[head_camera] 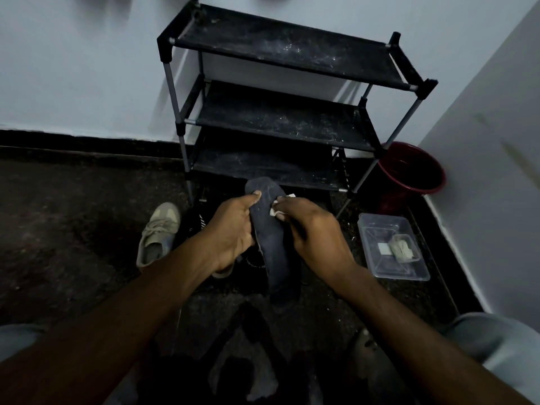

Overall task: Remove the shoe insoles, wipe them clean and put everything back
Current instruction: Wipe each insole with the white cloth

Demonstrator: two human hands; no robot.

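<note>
A dark grey insole (270, 238) is held up in front of the shoe rack, toe end pointing away from me. My left hand (233, 229) grips its left edge, thumb on top near the toe. My right hand (314, 232) pinches a small white wipe (276, 209) against the insole's right edge. A beige sneaker (159, 232) lies on the floor to the left, partly behind my left forearm. A dark shoe (191, 226) sits below my hands, mostly hidden.
A black three-tier shoe rack (277, 118) stands against the wall, its shelves dusty. A red bucket (412, 171) sits at its right. A clear plastic container (393, 247) with wipes rests on the dark floor to my right. Blurred dark shapes lie near my knees.
</note>
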